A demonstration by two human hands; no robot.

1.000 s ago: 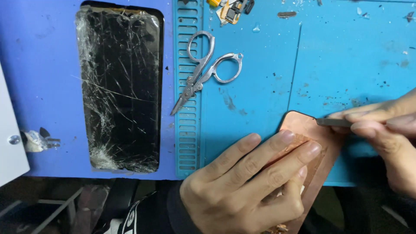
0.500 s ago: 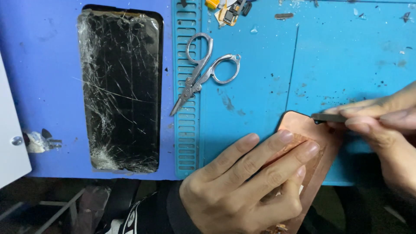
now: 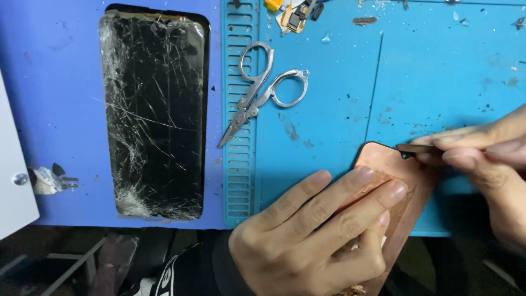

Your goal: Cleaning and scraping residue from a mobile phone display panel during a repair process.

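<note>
My left hand (image 3: 318, 230) lies flat on a copper-coloured phone panel (image 3: 402, 178) and presses it against the blue mat (image 3: 329, 109) near the front edge. My right hand (image 3: 487, 164) comes in from the right and pinches a thin dark tool (image 3: 411, 149), whose tip touches the panel's upper right edge. Most of the panel is hidden under my left fingers.
A black phone screen with shattered glass (image 3: 156, 109) lies at the left of the mat. Small folding scissors (image 3: 263, 90) rest by the ribbed strip in the middle. Small parts and flex cables (image 3: 296, 13) sit at the back edge. A white object (image 3: 13, 181) stands at far left.
The tool tip in my right hand has slid slightly left along the panel's top edge. My left hand has stayed pressed on the panel.
</note>
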